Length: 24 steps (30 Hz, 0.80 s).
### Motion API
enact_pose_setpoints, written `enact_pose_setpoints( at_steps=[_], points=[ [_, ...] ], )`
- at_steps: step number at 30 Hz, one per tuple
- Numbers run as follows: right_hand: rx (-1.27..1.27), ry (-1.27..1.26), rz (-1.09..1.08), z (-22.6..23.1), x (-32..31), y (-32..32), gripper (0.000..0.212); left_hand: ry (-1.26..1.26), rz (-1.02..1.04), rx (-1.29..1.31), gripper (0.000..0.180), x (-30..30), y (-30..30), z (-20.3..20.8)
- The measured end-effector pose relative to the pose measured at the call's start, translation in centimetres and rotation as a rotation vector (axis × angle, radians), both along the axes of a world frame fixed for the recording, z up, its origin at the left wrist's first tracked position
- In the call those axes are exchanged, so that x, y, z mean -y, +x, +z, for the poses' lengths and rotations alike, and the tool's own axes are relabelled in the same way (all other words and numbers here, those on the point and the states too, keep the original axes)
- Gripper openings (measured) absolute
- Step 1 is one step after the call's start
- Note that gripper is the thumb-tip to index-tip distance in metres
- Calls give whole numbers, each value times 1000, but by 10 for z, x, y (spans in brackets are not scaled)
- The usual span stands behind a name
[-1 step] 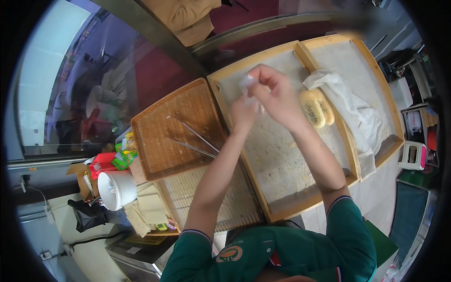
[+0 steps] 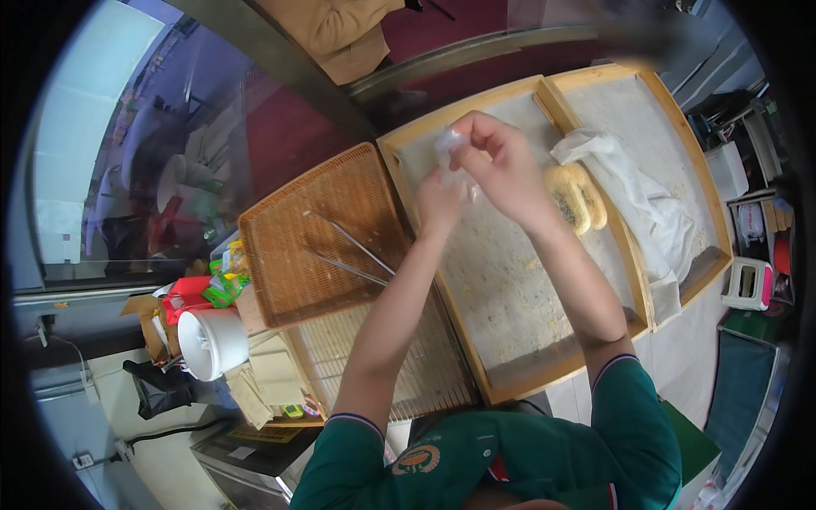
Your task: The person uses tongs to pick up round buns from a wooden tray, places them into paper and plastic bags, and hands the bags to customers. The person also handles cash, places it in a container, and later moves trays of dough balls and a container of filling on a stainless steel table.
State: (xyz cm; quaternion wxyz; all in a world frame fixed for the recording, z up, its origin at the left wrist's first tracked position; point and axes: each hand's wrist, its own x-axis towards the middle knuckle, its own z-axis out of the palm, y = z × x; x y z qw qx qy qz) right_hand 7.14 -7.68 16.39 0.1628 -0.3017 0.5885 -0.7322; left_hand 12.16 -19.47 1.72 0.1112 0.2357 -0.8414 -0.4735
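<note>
Both my hands are raised over the left part of a shallow wooden tray (image 2: 472, 393), gripping a crumpled clear plastic bag (image 2: 449, 144). My right hand (image 2: 507, 170) pinches the bag between thumb and fingers. Just below and to the left, my left hand (image 2: 439, 202) is closed around its lower part, its fingertips partly hidden. To the right of my right hand lie sesame-topped pieces of bread (image 2: 568, 200), side by side and touching. A rumpled white cloth (image 2: 650, 204) drapes over the tray's wooden divider (image 2: 627, 251) beside the bread.
A brown woven basket (image 2: 280, 255) holding metal tongs (image 2: 348, 234) stands left of the tray, on a slatted rack (image 2: 340, 340). Further left are a white bucket (image 2: 229, 340), colourful packets (image 2: 189, 296) and a black bag (image 2: 157, 391). A glass pane (image 2: 289, 127) rises behind.
My right hand's fingers have shifted slightly on the plastic bag. The bread, cloth, basket and tongs stay in place.
</note>
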Motion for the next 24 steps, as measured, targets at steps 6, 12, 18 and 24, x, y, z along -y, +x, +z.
enact_pose_setpoints(
  at_steps=[6, 12, 18, 24],
  points=[
    [23, -70, 65, -27, 27, -59, 4, -205, 7, -471, 46, 17, -43, 8],
    [18, 45, 88, -60, 47, -84, 12, 27, -61, -310, 31, 28, -77, -8],
    [76, -89, -22, -65, 64, -121, 20, 389, 6, -319, 31, 29, -88, -9],
    [115, -28, -154, -83, 94, -141, 19, 958, 25, -300, 27, 51, -99, -10]
  ],
)
